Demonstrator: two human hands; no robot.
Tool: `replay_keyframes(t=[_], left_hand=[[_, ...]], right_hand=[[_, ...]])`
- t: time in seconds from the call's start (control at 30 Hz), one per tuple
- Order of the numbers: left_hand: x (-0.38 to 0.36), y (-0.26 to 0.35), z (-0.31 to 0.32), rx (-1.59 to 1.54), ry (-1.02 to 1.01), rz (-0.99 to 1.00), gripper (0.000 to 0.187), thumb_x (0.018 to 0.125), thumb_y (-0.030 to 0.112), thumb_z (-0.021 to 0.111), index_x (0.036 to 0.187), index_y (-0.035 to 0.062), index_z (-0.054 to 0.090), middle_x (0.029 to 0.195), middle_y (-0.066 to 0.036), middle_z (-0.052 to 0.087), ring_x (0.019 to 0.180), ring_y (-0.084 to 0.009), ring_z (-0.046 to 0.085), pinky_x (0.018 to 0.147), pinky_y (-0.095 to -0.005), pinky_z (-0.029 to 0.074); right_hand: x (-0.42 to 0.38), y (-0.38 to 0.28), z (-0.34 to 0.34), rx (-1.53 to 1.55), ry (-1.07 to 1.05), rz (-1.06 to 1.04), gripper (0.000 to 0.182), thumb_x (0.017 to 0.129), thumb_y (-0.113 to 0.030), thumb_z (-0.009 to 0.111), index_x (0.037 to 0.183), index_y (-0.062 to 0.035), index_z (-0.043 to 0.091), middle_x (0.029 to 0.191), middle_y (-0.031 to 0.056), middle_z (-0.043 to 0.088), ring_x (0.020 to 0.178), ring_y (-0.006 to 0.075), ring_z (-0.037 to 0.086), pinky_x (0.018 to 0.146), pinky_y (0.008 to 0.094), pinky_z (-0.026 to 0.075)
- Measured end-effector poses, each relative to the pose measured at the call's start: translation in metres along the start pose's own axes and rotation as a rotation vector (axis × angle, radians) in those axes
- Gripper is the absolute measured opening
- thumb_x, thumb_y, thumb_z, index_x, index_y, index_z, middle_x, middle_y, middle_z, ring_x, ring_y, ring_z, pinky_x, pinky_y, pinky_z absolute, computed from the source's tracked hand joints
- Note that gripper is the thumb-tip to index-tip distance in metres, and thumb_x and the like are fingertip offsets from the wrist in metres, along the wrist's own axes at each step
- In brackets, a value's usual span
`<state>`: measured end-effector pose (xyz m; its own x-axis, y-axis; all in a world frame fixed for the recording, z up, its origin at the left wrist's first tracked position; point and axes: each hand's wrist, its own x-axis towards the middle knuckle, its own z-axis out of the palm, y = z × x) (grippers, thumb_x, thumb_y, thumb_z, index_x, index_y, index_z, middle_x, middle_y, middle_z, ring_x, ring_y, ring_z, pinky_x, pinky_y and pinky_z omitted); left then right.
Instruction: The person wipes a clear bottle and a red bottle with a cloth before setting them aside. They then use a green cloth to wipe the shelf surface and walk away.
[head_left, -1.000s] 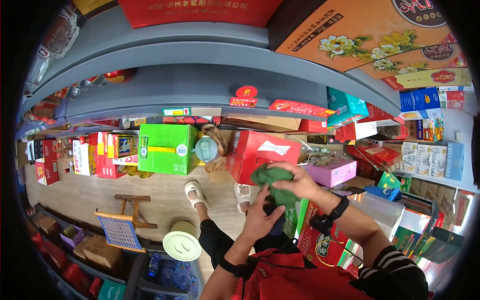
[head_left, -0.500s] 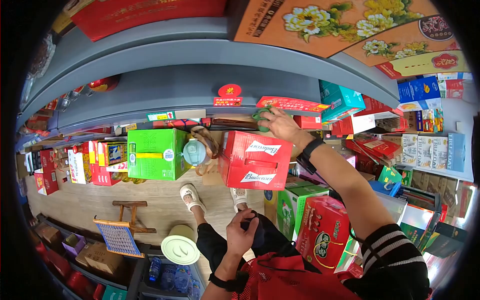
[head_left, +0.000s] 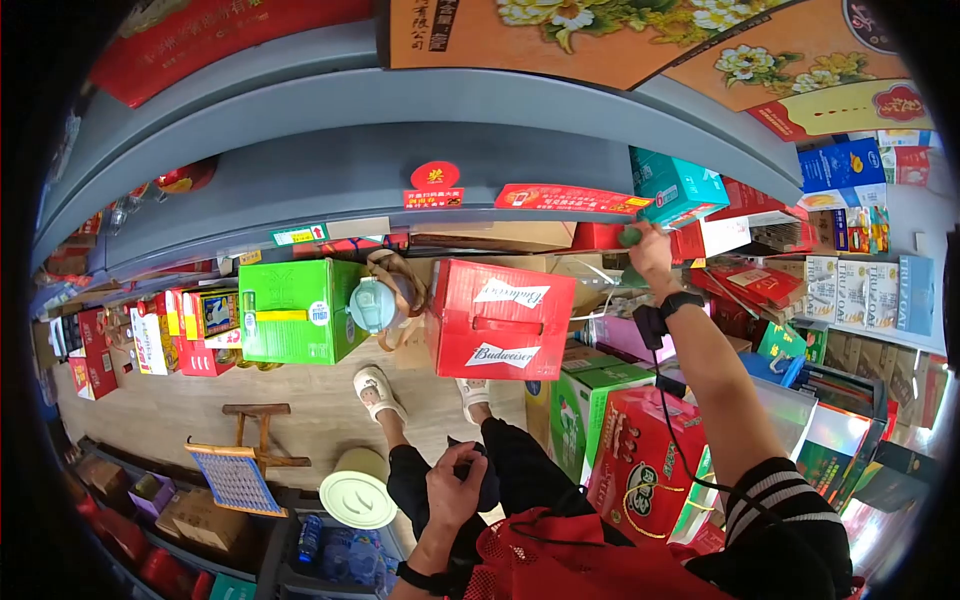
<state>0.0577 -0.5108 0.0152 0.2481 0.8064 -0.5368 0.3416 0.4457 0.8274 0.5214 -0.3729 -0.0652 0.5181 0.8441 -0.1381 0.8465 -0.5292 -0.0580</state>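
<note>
My right hand (head_left: 652, 258) is closed on a green cloth (head_left: 632, 262) at the shelf's front edge, near the teal box (head_left: 680, 187) and the right end of a red label strip (head_left: 570, 198). Low in the middle, my left hand (head_left: 457, 487) is held over my dark trousers with its fingers curled; something dark shows beside them, and I cannot make out what they hold. Between and beyond my hands stands a red Budweiser box (head_left: 500, 320). A light blue bottle (head_left: 374, 305) and a green box (head_left: 297, 312) are to its left.
The grey shelf (head_left: 330, 170) spans the upper view, with orange flowered boxes (head_left: 600, 40) above. A small stool (head_left: 238, 478) and a lidded bin (head_left: 358, 490) stand at lower left. Red gift boxes (head_left: 650, 460) and green boxes (head_left: 600, 400) stand at right. A cable hangs by my right arm.
My right hand has moved right along the shelf edge with the green cloth. The view has shifted slightly. My left hand has moved slightly left and down.
</note>
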Motion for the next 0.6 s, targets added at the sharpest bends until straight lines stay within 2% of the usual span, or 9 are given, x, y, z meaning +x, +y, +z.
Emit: replay_keyframes(t=[0.07,0.13,0.2,0.3,0.4,0.6], left_hand=[[-0.001,0.002,0.001,-0.009,-0.001,0.003,0.026,0.078,0.008,0.068,0.101,-0.0006,0.060,0.081,-0.011,0.068,0.074,-0.0206,0.067,0.069,-0.0300,0.052],[-0.001,0.001,0.005,-0.022,0.001,-0.007,0.025,0.078,0.007,0.067,0.101,-0.0006,0.060,0.081,-0.011,0.067,0.074,-0.0203,0.067,0.069,-0.0298,0.052],[0.000,0.002,0.009,0.003,-0.009,0.018,0.026,0.078,0.007,0.067,0.101,-0.0005,0.060,0.081,-0.011,0.067,0.074,-0.0205,0.067,0.069,-0.0297,0.051],[0.001,0.008,0.004,0.039,-0.009,0.048,0.026,0.078,0.007,0.067,0.102,-0.0003,0.059,0.081,-0.011,0.067,0.073,-0.0208,0.066,0.068,-0.0296,0.051],[-0.001,0.005,-0.004,0.026,0.042,0.055,0.025,0.078,0.007,0.067,0.101,-0.0005,0.060,0.081,-0.011,0.067,0.072,-0.0208,0.066,0.068,-0.0297,0.051],[-0.010,-0.013,-0.021,0.048,0.085,-0.033,0.021,0.079,0.007,0.066,0.098,-0.0009,0.061,0.080,-0.011,0.068,0.074,-0.0201,0.066,0.069,-0.0287,0.051]], right_hand=[[-0.016,-0.028,-0.010,-0.067,0.021,-0.274,0.036,0.070,-0.006,0.062,0.105,-0.0141,0.061,0.111,0.0120,0.056,0.107,0.0331,0.051,0.094,0.0397,0.041],[-0.027,-0.069,-0.013,-0.043,0.050,-0.661,0.041,0.064,0.000,0.060,0.103,-0.0127,0.060,0.112,0.0107,0.055,0.107,0.0321,0.050,0.093,0.0404,0.043],[-0.028,-0.109,-0.010,-0.084,0.061,-0.914,0.034,0.070,-0.005,0.057,0.103,-0.0147,0.060,0.116,0.0059,0.052,0.111,0.0287,0.047,0.091,0.0393,0.043],[-0.003,-0.123,0.005,-0.095,0.007,-0.955,0.031,0.073,-0.007,0.056,0.103,-0.0159,0.060,0.116,0.0036,0.050,0.112,0.0281,0.045,0.091,0.0401,0.043],[0.004,-0.099,-0.002,-0.210,-0.038,-0.976,0.033,0.074,-0.009,0.056,0.106,-0.0178,0.060,0.115,0.0032,0.050,0.111,0.0276,0.045,0.091,0.0405,0.044],[0.013,-0.019,-0.005,-0.245,-0.004,-0.641,0.029,0.074,-0.007,0.055,0.100,-0.0164,0.063,0.115,0.0051,0.051,0.109,0.0285,0.047,0.089,0.0415,0.044]])
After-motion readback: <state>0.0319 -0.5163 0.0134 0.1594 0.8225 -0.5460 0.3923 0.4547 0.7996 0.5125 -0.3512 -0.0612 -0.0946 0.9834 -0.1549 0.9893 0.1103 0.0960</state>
